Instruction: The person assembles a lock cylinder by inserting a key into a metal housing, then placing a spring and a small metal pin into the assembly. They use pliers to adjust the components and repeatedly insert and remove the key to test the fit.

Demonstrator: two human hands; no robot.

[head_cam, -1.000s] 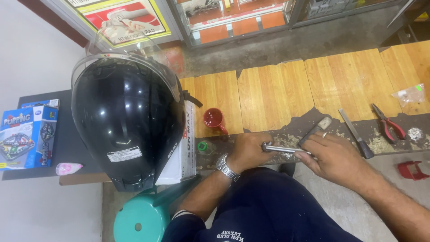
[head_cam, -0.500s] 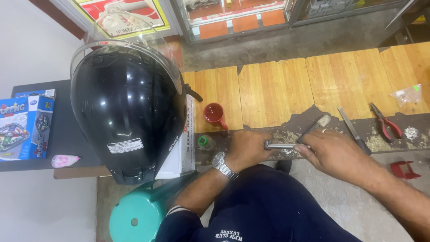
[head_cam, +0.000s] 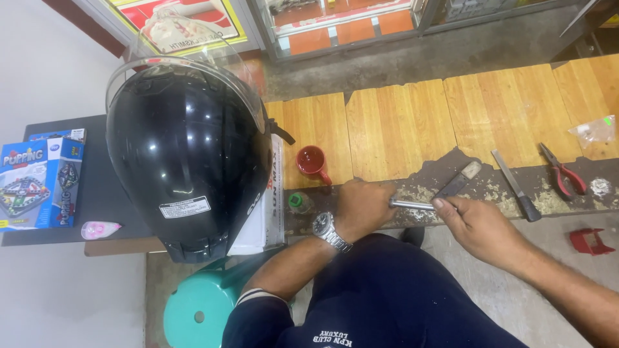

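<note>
Little had shifted since the earlier frames: both hands had stayed at the worn bench edge, and only the view had drifted slightly. Nearest the body, the left hand [head_cam: 362, 207], a watch on its wrist, was curled shut around one end of a slim metal rod [head_cam: 412, 205], while the right hand [head_cam: 476, 223] pinched the other end with its fingertips [head_cam: 440, 203]. The rod lay nearly level, its long axis running left to right between the hands, just over the chipped front of the wooden bench [head_cam: 400, 129]. What the left fist enclosed was hidden, and the rod's true length could not be told. Beyond lay a flat file [head_cam: 516, 187], red-handled pliers [head_cam: 562, 171], a red cup [head_cam: 312, 162] and a black helmet [head_cam: 187, 154].
</note>
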